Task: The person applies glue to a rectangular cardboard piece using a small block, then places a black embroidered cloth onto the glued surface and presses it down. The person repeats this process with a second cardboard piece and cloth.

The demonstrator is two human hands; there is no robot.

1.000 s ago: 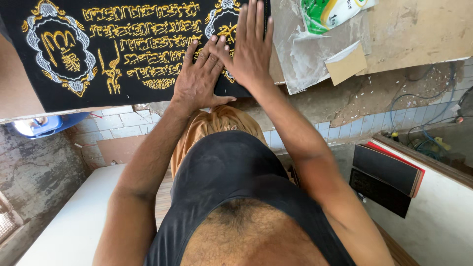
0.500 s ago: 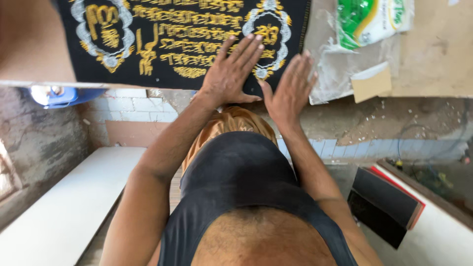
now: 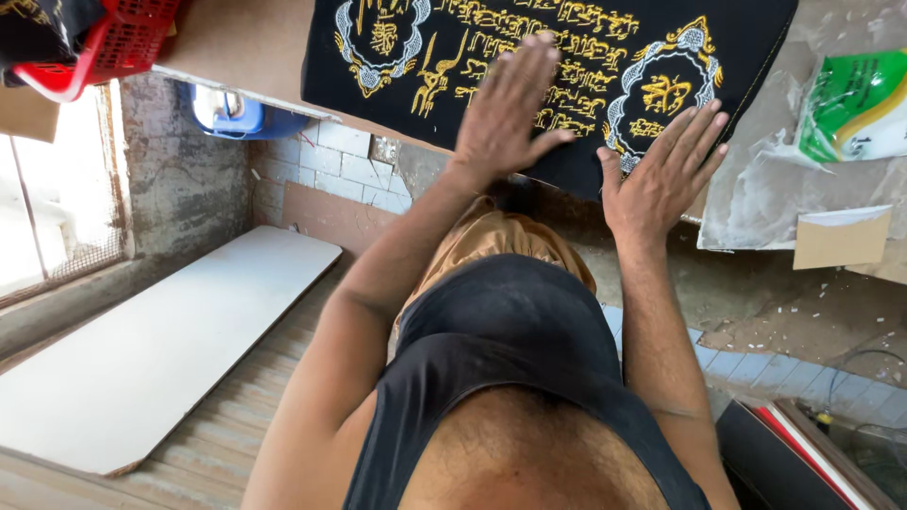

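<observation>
At the right edge of the frame you have a green, white and yellow plastic packet [image 3: 855,104], lying tilted on a clear plastic sheet [image 3: 756,194]. Just below it sits a small blank rectangular cardboard piece [image 3: 839,239].

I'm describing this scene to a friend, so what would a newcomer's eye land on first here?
First the black cloth with gold embroidered script and round medallions, spread on the worktop at the top. Both hands lie flat on it with fingers spread: the left hand mid-cloth, the right hand at its near edge. A red plastic basket sits top left, a green and white bag far right.
</observation>
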